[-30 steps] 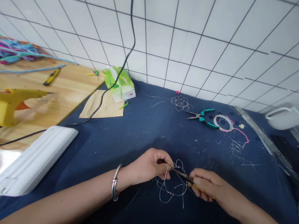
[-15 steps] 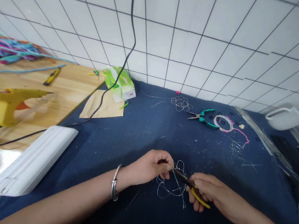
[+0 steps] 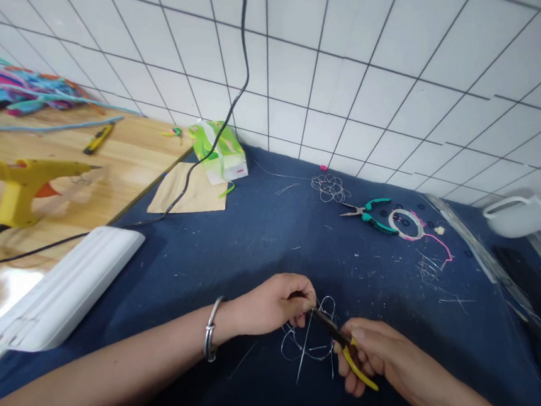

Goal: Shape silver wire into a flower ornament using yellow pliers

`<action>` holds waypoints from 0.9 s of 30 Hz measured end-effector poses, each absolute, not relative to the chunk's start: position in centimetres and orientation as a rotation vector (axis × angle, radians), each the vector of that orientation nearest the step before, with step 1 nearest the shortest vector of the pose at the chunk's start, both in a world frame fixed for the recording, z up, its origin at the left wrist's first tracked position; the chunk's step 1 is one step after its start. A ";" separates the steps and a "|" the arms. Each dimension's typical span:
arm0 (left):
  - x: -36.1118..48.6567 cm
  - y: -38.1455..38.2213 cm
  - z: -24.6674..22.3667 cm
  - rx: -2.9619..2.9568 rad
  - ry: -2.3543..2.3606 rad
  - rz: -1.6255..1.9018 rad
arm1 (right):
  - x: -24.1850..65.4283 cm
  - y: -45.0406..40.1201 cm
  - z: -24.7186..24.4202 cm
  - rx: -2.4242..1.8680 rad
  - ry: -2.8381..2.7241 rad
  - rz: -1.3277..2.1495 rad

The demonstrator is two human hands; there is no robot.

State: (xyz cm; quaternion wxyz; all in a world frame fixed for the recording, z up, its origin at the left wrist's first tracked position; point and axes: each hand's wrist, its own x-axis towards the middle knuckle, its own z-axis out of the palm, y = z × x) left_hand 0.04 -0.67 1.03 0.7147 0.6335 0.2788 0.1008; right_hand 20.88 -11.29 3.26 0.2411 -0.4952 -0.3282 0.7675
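Thin silver wire (image 3: 307,350), bent into several loops, hangs just over the dark blue cloth at the near middle. My left hand (image 3: 279,303) pinches this wire between thumb and fingers; a metal bangle sits on that wrist. My right hand (image 3: 373,352) is wrapped around the yellow handles of a pair of pliers (image 3: 327,322). The dark jaws of the pliers meet the wire right at my left fingertips. Whether the jaws are fully closed is too small to tell. A straight wire end points down below the jaws.
Teal-handled pliers (image 3: 366,211), a flower-shaped wire piece (image 3: 330,187), a white ring (image 3: 406,225) and wire scraps lie beyond my hands. A white power strip (image 3: 70,290), a yellow glue gun (image 3: 23,187) and a tissue pack (image 3: 220,152) stand left. A black cable (image 3: 240,92) crosses there.
The pliers and my right hand have shifted slightly down and left. The wire end below the jaws now slants toward the lower left. My left hand keeps its pinch.
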 end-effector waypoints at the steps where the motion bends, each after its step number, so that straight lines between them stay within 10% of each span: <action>1: 0.0 -0.6 1.0 1.396 0.618 0.219 | 20.9 -11.4 3.2 -1.352 -0.878 2.096; 27: -0.3 0.2 0.7 1.377 0.546 0.055 | 21.3 -11.1 3.4 -1.415 -0.989 2.136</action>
